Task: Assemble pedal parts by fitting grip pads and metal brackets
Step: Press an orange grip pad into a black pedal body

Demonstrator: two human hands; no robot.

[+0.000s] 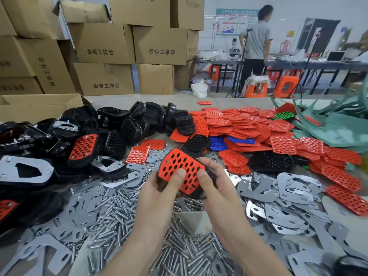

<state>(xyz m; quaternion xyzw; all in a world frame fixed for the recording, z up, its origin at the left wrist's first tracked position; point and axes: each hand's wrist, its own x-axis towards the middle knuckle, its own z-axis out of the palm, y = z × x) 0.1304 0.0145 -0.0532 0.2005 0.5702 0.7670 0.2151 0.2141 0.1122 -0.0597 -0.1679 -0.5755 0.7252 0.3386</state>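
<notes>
Both hands grip one pedal above the desk (199,100): my left hand (159,188) and right hand (213,182) clasp its black body from either side, thumbs pressing the red grip pad (179,166) on top. Its long axis runs from far left to near right, each hand equally close. Bolts (119,206) lie just beneath, metal brackets (294,186) to the right, loose red pads (249,124) farther off. Far cartons (103,44) read 曲奇工作台.
</notes>
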